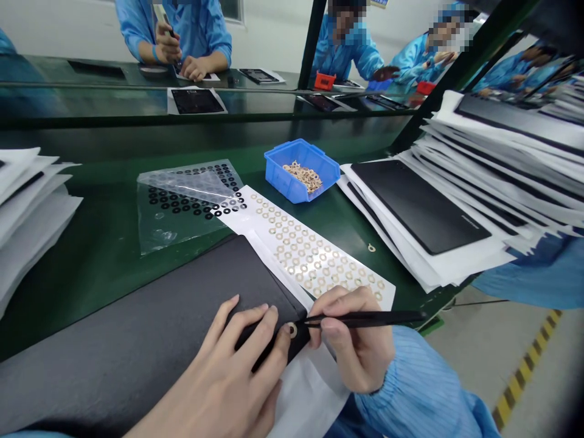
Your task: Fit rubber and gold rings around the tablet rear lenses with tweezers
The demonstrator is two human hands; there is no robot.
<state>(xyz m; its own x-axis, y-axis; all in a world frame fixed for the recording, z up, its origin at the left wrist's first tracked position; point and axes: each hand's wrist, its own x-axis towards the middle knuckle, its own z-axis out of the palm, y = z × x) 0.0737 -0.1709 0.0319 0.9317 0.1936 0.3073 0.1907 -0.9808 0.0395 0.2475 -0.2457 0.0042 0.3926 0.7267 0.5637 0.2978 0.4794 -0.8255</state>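
Note:
Black tweezers (365, 319) are pinched in my right hand (353, 340), their tips beside a small ring-shaped sticker (292, 330) near the corner of a dark flat panel (150, 316). My left hand (237, 365) lies on the panel with its fingers stretched out, the index fingertip touching the ring. White paper shows under the panel's corner. Just beyond my right hand is a white sheet (314, 252) with rows of beige rings. A clear sheet of black rings (191, 201) lies further left, partly folded over.
A blue bin (298, 167) holds many loose rings. One stray ring (371, 247) lies on the green table. Black panels between papers are stacked at right (456, 201); a paper stack (36, 213) stands at left. Several co-workers in blue sit across the bench.

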